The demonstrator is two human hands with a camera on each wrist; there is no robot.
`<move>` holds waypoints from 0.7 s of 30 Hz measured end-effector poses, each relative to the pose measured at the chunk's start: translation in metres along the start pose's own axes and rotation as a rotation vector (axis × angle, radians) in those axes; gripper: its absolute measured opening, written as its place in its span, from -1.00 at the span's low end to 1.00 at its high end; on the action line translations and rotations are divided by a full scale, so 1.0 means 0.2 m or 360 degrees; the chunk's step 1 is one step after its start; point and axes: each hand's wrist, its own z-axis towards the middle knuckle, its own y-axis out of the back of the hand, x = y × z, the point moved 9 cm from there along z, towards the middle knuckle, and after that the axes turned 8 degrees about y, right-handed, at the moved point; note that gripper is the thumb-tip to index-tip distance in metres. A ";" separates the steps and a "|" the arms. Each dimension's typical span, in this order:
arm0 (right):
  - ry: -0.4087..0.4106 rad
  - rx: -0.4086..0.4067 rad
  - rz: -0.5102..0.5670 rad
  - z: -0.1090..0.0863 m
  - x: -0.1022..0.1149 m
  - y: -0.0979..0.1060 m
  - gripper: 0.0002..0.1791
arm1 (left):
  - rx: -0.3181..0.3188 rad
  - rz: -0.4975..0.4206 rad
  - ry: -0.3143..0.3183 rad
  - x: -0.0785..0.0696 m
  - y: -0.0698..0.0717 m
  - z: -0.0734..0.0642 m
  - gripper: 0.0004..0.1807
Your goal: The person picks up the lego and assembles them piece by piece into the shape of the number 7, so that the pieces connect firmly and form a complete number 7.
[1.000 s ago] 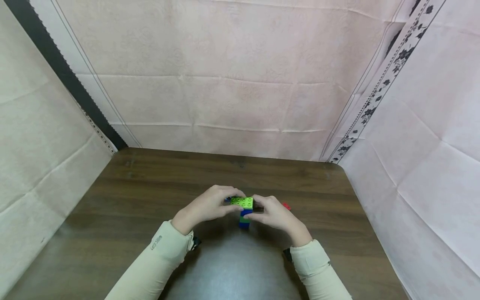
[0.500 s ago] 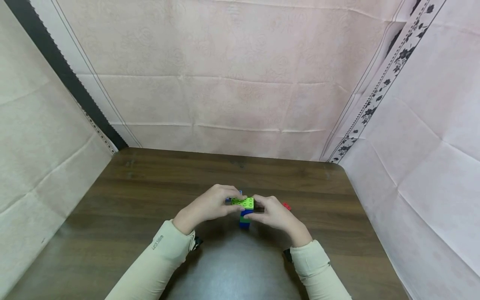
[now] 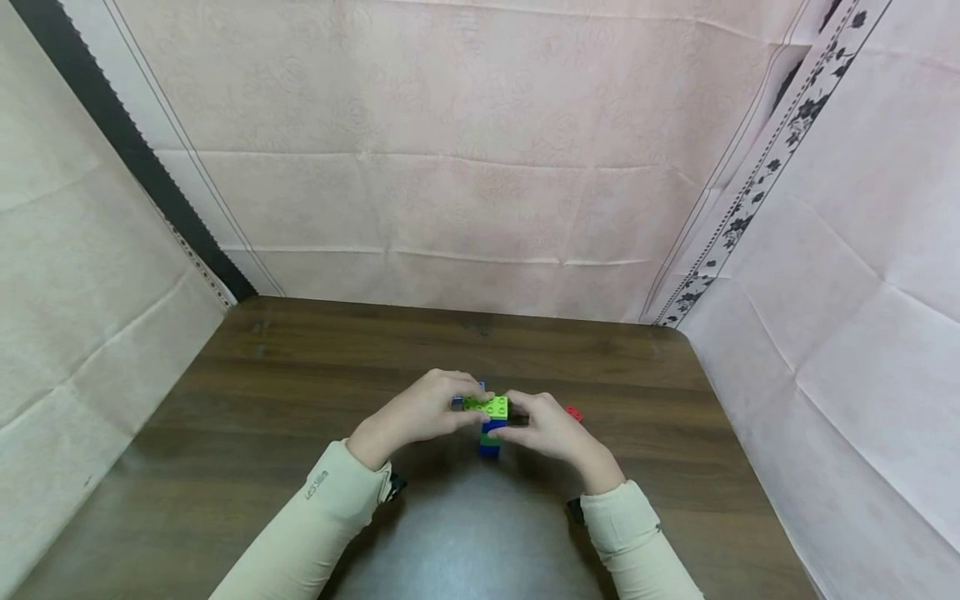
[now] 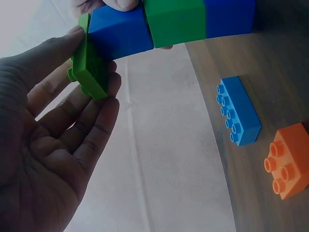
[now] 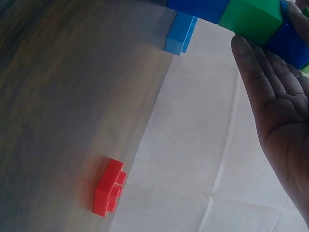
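A tower of Duplo-style bricks stands on the table between the hands: a blue brick (image 3: 490, 452) at the bottom, a green brick (image 4: 175, 21), then an upper blue brick (image 4: 120, 33). A flat lime-green brick (image 3: 492, 407) lies across the top and juts out to the left. My left hand (image 3: 427, 408) pinches this lime brick between thumb and fingers; its studs face up. My right hand (image 3: 552, 429) grips the upper blue brick from the right, with thumb and fingers on opposite sides.
A red brick (image 5: 107, 188) lies on the table beyond the right hand. Behind the tower are a light blue brick (image 4: 241, 111) and an orange brick (image 4: 292, 162), studs visible. Pale cloth (image 3: 465, 167) hangs past the table's far edge (image 3: 465, 312).
The lime brick has shifted very slightly right with the left hand, and more of the blue behind it shows. The right hand has stayed in place.
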 end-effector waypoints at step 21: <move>0.0045 -0.0002 -0.0033 0.00 0.02 0.00 -0.74 | -0.0001 0.0032 0.0007 -0.01 0.00 0.00 -0.73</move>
